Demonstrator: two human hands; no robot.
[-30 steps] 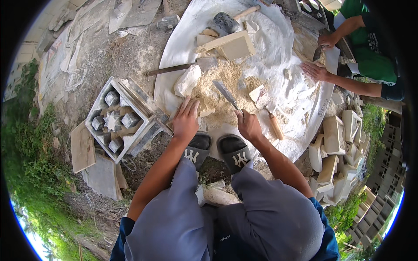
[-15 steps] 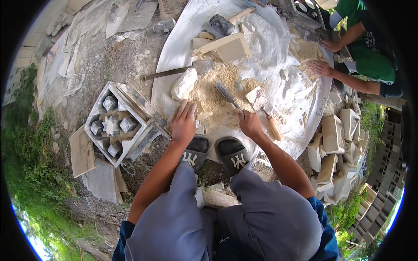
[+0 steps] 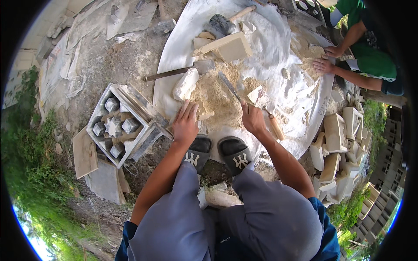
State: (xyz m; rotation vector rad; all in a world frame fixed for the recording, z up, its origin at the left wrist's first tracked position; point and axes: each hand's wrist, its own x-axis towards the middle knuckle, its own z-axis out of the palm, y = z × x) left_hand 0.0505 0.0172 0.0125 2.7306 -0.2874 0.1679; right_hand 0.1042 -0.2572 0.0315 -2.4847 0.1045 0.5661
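My right hand point(image 3: 253, 118) is closed round the near end of a flat metal blade tool point(image 3: 229, 85), which points away to the left over heaped tan stone dust point(image 3: 217, 100). My left hand point(image 3: 186, 124) lies flat, its fingers stretched out and held close together. Those fingertips rest beside a small pale stone piece point(image 3: 204, 114), just below a chunky white stone point(image 3: 186, 84). Next to my right hand lies a tool with a wooden handle point(image 3: 276, 126). Left of the dust is a broad-bladed tool point(image 3: 203, 66) with a dark handle.
A white sheet point(image 3: 170, 61) lies under the work. On it are a black-headed mallet point(image 3: 222, 25) and an L-shaped stone block point(image 3: 233, 48). A patterned mould point(image 3: 114, 126) stands left, stone offcuts point(image 3: 333, 135) right. A co-worker's hands point(image 3: 324, 65) touch the sheet at upper right.
My right hand has pushed the blade tool a little farther away over the dust. My left hand stays nearly where it was. The whole view has shifted slightly.
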